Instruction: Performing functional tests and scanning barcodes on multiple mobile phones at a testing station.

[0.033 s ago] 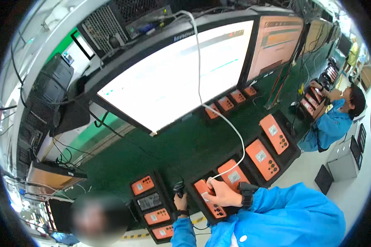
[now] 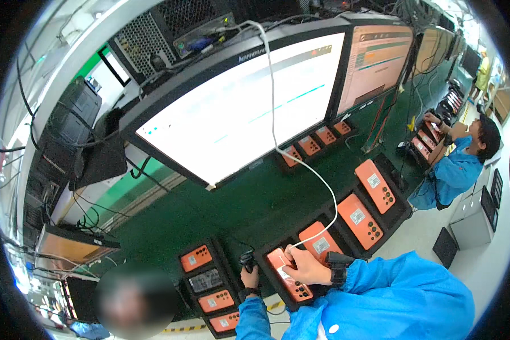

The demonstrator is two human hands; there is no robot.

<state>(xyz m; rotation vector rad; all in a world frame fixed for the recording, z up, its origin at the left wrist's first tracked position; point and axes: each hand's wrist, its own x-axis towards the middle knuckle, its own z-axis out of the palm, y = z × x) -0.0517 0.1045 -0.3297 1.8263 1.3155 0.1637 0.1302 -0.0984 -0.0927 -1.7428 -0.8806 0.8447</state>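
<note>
In my left hand is a black handheld barcode scanner, its head toward the trays. My right hand rests over an orange phone lying back up in a black foam tray. The fingers pinch the end of a white cable at the phone's upper end; the plug is hidden. A bright patch shows on this phone beside the fingers. Farther right along the same tray lie an orange phone, another orange phone and a third orange phone, each with a white label.
Left of the scanner, a second black tray holds several phones. Small orange phones stand below the large lit monitor. The cable hangs across that screen. A co-worker in a blue jacket handles phones at right. The bench top is green.
The view has shifted very slightly. The phone under my right hand looks brighter near its label. Both hands keep their places and grips.
</note>
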